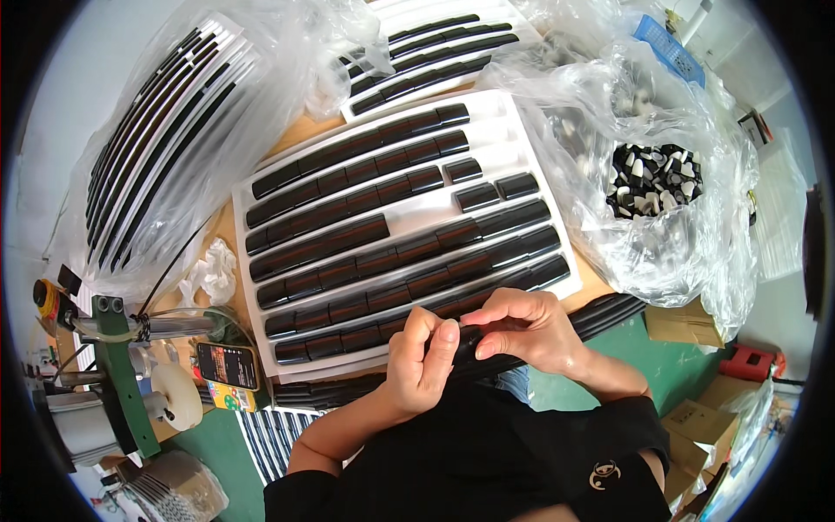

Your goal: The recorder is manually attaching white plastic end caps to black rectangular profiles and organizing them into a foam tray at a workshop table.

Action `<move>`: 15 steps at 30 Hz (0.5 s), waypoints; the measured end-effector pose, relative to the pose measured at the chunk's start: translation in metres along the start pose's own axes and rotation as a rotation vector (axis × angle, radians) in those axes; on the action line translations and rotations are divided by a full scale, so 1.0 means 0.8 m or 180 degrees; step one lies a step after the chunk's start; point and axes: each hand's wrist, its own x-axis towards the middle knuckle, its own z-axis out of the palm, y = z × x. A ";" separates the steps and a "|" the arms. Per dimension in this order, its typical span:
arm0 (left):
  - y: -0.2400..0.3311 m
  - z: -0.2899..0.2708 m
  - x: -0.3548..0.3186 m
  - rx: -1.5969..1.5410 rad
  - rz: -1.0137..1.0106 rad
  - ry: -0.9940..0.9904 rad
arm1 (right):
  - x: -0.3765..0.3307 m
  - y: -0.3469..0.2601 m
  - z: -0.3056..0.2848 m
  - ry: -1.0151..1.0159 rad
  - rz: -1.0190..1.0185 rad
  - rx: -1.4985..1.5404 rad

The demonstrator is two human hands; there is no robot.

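Two hands meet over one small black piece, just below the near edge of the white tray. Left hand curls its fingers shut round the piece's left end. Right hand pinches the other end with fingertips closed. It looks light, hard and shiny, so it may slip; holding it by both ends seems best. Past the fingers, rows of black pieces fill the tray.

Tray w/ capsule rows in front of hands; bag of parts right, phone left.
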 end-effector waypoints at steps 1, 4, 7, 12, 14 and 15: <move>0.000 -0.001 0.000 -0.0005 -0.0002 -0.0009 | -0.001 0.000 0.000 0.0010 0.0001 0.0000; -0.002 -0.005 0.005 0.0345 0.0134 -0.0089 | 0.003 0.001 0.002 0.0050 -0.0034 0.0154; -0.009 -0.012 0.028 0.0073 -0.0715 -0.0014 | 0.033 0.006 -0.010 0.0175 -0.0365 -0.1074; -0.058 -0.048 0.087 0.1941 0.0205 0.0525 | 0.122 0.053 -0.066 0.1011 -0.0310 -0.0921; -0.066 -0.079 0.091 0.2602 0.0470 0.0485 | 0.145 0.061 -0.074 0.1312 -0.0765 -0.1750; -0.066 -0.090 0.094 0.2909 0.0597 0.0378 | 0.150 0.062 -0.073 0.1324 -0.0775 -0.1750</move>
